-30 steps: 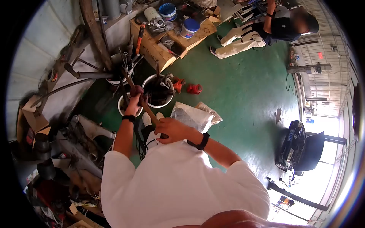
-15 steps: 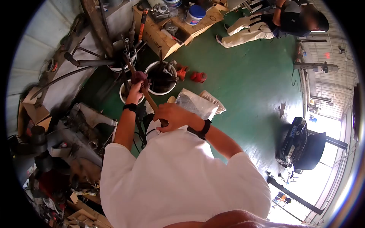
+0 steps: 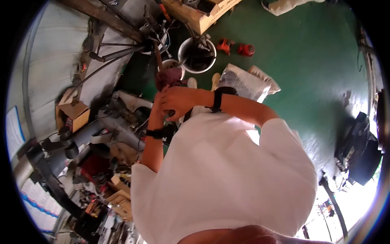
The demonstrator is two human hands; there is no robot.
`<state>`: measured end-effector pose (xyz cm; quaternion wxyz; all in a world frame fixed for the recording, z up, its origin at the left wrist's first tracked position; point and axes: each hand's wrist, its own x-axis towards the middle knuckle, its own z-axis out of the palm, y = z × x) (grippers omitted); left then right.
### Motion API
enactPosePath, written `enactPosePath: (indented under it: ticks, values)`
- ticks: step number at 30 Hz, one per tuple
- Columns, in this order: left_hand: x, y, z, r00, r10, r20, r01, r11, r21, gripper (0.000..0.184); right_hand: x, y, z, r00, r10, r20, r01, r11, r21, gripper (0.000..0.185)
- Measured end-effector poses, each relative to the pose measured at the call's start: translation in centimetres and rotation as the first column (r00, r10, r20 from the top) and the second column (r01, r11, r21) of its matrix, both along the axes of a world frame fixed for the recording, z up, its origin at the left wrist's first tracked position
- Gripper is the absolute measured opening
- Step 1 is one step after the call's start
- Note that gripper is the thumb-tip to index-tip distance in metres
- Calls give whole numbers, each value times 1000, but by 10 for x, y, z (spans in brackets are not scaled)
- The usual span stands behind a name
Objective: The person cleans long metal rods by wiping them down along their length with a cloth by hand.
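Note:
A dark red cloth (image 3: 168, 78) is bunched around a brown bar (image 3: 158, 56), whose upper part rises toward the tools in the buckets. My left hand (image 3: 157, 99) is closed at the lower side of the cloth, partly covered by the other hand. My right hand (image 3: 178, 99) lies across it with curled fingers; what is inside them is hidden. Beyond the cloth are a small white bucket (image 3: 181, 74) and a larger white-rimmed bucket (image 3: 215, 61) of dark metal pieces.
Two red objects (image 3: 246, 50) and plastic-wrapped packages (image 3: 243, 81) are on the green floor (image 3: 300, 69). A wooden box (image 3: 199, 18) stands beyond the buckets. Metal parts and cardboard boxes (image 3: 77, 116) crowd the left. Part of another person's leg (image 3: 284, 5) shows at the top.
The view has swung, shifting the buckets up and right. My right hand has moved from the bar's lower end up to my left hand. Most of the other person has left view.

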<state>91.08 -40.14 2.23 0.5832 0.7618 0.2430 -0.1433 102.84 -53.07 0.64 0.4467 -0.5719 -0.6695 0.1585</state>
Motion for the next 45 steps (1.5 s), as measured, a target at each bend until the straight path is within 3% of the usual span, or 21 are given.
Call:
enactPosePath:
  ticks: [3,6,7,8,9,13,16,20,23,25,26,28,30,32,34,35,37,38,40,43,45]
  values:
    - [-36,-7,-2,958,287,13,-270,915,-301,30,-3,4,-1,1000,10,0,-10,993,117,28]
    - [-41,-3,0,999,30,29,-31,998,56,27,-10,-3,4,994,31,108,-55,974,220,26]
    - [-38,-10,10,967,249,-63,-257,941,-220,28,-12,-12,9,993,-6,119,-30,955,295,29]
    - [-32,-20,27,879,428,-210,-475,756,-449,28,-13,-21,11,991,-37,126,-12,930,367,33]
    - [-32,-28,39,744,541,-393,-653,463,-599,29,-11,-30,9,995,-21,95,-14,938,346,43]
    - [-41,-45,63,793,500,-346,-587,481,-651,31,4,-57,9,995,-42,-90,71,940,335,55]
    - [-40,-59,68,665,641,-383,-742,513,-431,34,7,-62,-2,981,2,-196,27,988,149,69]
    - [-43,-49,65,784,517,-343,-618,603,-505,39,5,-54,-26,992,-78,-97,84,994,64,71]
    - [-32,-53,75,772,492,-403,-621,719,-311,46,6,-44,-32,990,-142,-28,142,990,-9,67]
    - [-29,-61,77,815,512,-274,-547,834,-70,61,7,-34,-41,988,-153,-8,152,988,-34,65]
    - [-32,-59,77,814,512,-275,-548,834,-69,61,7,-28,-45,985,-171,15,171,985,-31,63]
    - [-42,-50,70,946,266,-184,-221,947,231,76,13,-17,-50,981,-189,40,190,981,-27,61]
    - [-52,-41,63,950,272,-151,-231,942,244,79,19,-9,-55,983,-171,-72,162,980,-115,64]
    - [-63,-38,48,953,281,-116,-245,936,255,81,25,-2,-62,983,-182,-32,178,980,-88,62]
    - [-61,-46,29,875,383,296,-455,860,231,71,30,7,-72,979,-206,8,206,977,-62,61]
    - [-54,-45,25,877,378,296,-448,865,223,71,33,11,-77,976,-216,13,216,967,-132,63]
    - [-28,-52,34,877,107,469,-295,890,348,55,39,14,-92,976,-216,25,216,952,-216,65]
    - [-24,-50,27,873,122,472,-307,889,339,55,45,18,-100,976,-216,-20,207,955,-213,69]
    - [-6,-41,16,852,-172,495,-160,814,558,43,53,26,-93,976,-212,-51,197,958,-210,73]
    - [6,-33,12,767,-252,590,-189,789,584,23,50,40,-99,973,-195,125,229,893,-388,57]
    - [16,-33,21,660,-324,678,-223,777,589,9,46,51,-122,967,-251,-39,205,865,-459,43]
